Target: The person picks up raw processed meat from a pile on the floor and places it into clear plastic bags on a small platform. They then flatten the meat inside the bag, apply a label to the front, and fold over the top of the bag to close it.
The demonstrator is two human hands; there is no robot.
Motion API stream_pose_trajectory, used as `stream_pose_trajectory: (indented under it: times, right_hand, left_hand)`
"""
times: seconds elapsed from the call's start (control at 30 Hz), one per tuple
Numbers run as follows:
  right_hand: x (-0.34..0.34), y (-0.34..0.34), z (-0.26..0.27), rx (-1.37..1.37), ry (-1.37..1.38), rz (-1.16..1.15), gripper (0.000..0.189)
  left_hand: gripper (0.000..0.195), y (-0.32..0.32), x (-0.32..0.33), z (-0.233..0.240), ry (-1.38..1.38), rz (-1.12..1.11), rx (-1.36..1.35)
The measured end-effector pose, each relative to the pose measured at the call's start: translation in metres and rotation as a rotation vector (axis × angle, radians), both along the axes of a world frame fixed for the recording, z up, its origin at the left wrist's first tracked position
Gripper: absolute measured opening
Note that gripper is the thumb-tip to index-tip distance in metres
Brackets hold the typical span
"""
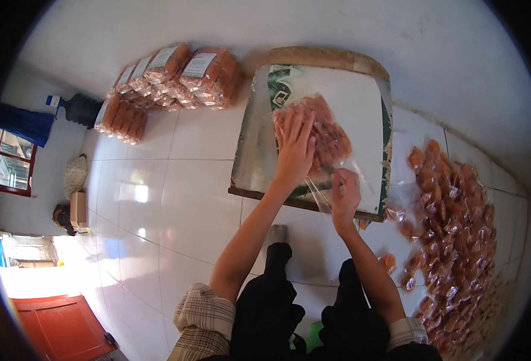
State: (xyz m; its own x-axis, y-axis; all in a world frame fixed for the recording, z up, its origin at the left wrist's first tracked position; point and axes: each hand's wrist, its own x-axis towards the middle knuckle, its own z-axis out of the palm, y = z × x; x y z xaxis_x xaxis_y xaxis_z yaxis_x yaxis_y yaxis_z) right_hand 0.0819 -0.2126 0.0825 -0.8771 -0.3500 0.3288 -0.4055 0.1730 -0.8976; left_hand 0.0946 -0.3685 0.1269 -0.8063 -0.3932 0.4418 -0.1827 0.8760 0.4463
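Observation:
A clear plastic bag (333, 140) filled with reddish-brown, wrapped pieces lies on a low table (351, 90) with a white top and green printed patches. My left hand (296, 135) rests flat over the bag's left part, fingers spread across it. Near the table's front edge, my right hand (346, 189) pinches the loose plastic at the bag's near end. Thin film stretches between the two hands. What the right fingertips hold exactly is partly hidden.
A large heap of small wrapped brown pieces (455, 225) covers the tiled floor at right. Filled, labelled bags (211, 76) are stacked against the wall at left. Beyond them lies a large water bottle (83, 110). A cardboard box (78, 208) and a red door (62, 327) are farther left.

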Motion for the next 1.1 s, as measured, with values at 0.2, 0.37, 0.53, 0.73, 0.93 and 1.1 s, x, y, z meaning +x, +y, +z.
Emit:
stream_pose_trajectory:
  times: [0.2,0.37,0.53,0.73,0.93,1.1]
  right_hand:
    - [-0.002,-0.015,-0.005,-0.006,0.049,-0.069,0.031]
    - [0.000,-0.008,0.005,-0.024,-0.021,-0.073,0.044]
    - [-0.008,-0.013,0.009,-0.010,0.072,0.010,0.055]
    - [-0.016,-0.004,0.005,0.013,0.036,0.085,0.056]
    - [-0.003,0.079,0.011,0.071,-0.113,0.114,0.035]
    - [-0.014,0.224,0.025,0.190,-0.309,-0.232,0.020]
  left_hand:
    - [0.054,0.022,-0.004,0.005,-0.145,-0.063,-0.157]
    - [0.053,0.019,-0.001,0.006,-0.167,-0.066,-0.225]
    - [0.047,0.018,0.002,0.007,-0.205,-0.074,-0.270]
    - [0.045,0.025,-0.002,0.008,-0.197,-0.114,-0.310]
    - [0.045,0.021,0.007,0.018,-0.155,-0.134,-0.322]
    - [0.031,0.085,0.006,0.070,-0.069,-0.415,-0.087]
